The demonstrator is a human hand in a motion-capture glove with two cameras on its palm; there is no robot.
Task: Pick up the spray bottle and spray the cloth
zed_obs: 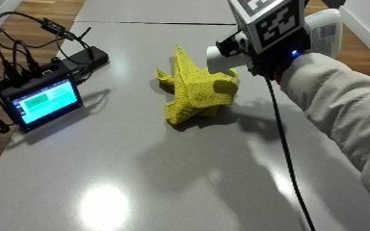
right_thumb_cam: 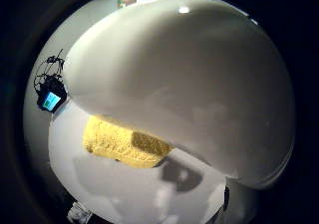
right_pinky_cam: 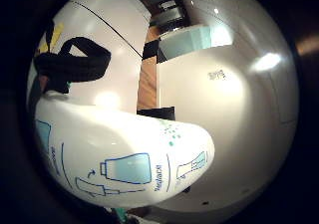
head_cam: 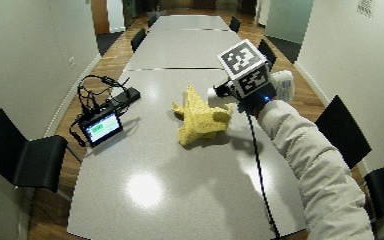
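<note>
— From the outside view, where do things stand?

— The right hand (zed_obs: 271, 57) has the spray bottle (zed_obs: 323, 26) up off the worktop (zed_obs: 172, 183), its nozzle end pointing at the yellow cloth (zed_obs: 194, 91), which lies crumpled near the middle, just beside the nozzle. A small screen device (zed_obs: 41, 101) sits well apart at the far edge. The fingers themselves are hidden behind the hand's gear, so I can't see how they wrap.

— And the wider view?

— Same thing: bottle (head_cam: 282, 85) held above the worktop (head_cam: 165, 195), nozzle near the cloth (head_cam: 202, 120). I'd say the pick-up is done and the spraying is the step in hand.

— Do the palm views settle the hold?

— The little-finger side is filled with the bottle's printed label (right_pinky_cam: 124, 164), right against the palm. The thumb side shows its plain white body (right_thumb_cam: 189, 79) just as close, the cloth (right_thumb_cam: 124, 142) beneath it on the worktop (right_thumb_cam: 124, 189). Close against the palm and lifted, so it must be held, but I can't tell how the fingers curl.

— So how to spray well?

— I'd keep the nozzle aimed at the cloth's bulk, not its thin peak, tilt it slightly downward so the mist lands on fabric rather than worktop, and hold the bottle steady while squeezing the trigger.
</note>
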